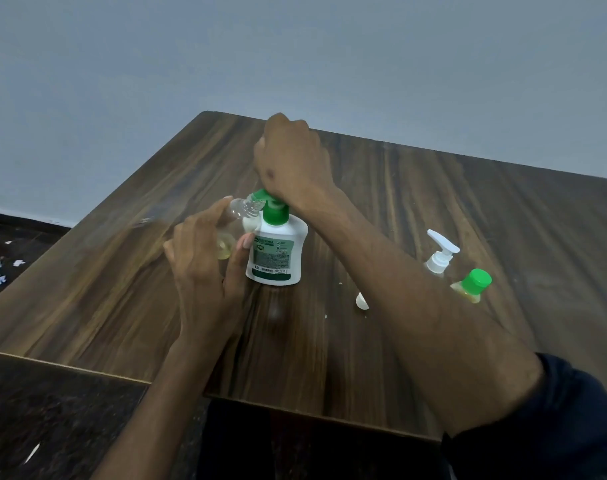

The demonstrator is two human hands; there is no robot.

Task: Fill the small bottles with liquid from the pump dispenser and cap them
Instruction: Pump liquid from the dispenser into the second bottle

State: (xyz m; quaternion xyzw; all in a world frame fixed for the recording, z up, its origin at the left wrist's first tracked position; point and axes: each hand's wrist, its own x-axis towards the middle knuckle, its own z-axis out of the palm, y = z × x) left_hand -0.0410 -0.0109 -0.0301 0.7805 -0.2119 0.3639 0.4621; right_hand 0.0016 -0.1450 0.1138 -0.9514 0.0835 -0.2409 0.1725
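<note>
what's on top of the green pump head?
The right hand presses on the pump dispenser, covering most of the green pump head. Contact underneath is hidden.

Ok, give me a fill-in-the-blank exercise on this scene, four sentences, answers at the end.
1. The right hand presses down on the ____ pump head of the dispenser.
2. The left hand holds a small clear bottle tilted with its mouth at the pump's ____.
3. A small bottle with a green cap lies on the table to the ____ of the dispenser.
4. Beside that capped bottle lies a loose ____ pump.

Answers: green; spout; right; white
</note>
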